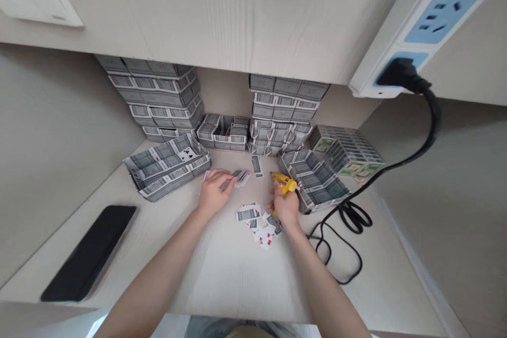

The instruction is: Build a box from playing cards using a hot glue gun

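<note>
The left hand (214,190) pins a small flat card box (236,176); the right hand (285,206) grips a yellow glue gun (283,181). The box looks light and crushable, best held by its edges

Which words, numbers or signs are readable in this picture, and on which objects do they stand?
No word or number can be read.
Loose cards near the right hand: red and black suit signs, too small to read.
Open tray of cards beside the left hand: one face-up card with black suit signs, value unclear.
Green-labelled packs: print too blurred.
Yellow glue gun, power strip, black phone: no text visible.
</note>
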`<action>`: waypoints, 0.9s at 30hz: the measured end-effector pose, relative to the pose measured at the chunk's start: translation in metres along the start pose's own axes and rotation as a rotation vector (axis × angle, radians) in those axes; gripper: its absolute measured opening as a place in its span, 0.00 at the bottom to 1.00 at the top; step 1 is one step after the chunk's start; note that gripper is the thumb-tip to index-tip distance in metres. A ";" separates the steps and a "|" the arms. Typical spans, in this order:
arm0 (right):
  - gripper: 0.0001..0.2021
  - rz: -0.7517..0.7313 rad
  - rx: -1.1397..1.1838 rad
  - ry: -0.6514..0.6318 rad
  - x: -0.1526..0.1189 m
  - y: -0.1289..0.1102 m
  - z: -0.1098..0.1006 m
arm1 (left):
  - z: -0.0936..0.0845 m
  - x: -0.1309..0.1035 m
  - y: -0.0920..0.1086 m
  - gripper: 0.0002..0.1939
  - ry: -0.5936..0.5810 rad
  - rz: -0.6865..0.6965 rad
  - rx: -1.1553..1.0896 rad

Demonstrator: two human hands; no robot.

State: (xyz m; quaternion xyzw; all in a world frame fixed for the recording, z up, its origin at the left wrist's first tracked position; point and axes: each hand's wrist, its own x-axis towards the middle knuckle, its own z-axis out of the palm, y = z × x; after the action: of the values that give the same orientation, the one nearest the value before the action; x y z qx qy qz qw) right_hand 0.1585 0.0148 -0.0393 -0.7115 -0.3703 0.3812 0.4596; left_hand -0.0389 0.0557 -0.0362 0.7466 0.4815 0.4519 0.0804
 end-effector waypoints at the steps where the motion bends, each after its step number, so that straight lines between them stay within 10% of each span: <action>1: 0.18 0.004 -0.009 0.008 0.000 0.000 0.000 | 0.000 0.000 0.000 0.06 0.001 0.004 -0.002; 27: 0.17 0.018 -0.007 -0.029 0.001 -0.001 0.000 | -0.001 0.000 0.000 0.06 0.029 0.033 0.008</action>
State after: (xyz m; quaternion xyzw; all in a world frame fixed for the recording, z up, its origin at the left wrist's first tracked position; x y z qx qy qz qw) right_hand 0.1587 0.0157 -0.0389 -0.7109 -0.3720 0.3944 0.4480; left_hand -0.0397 0.0559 -0.0355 0.7480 0.4721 0.4621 0.0632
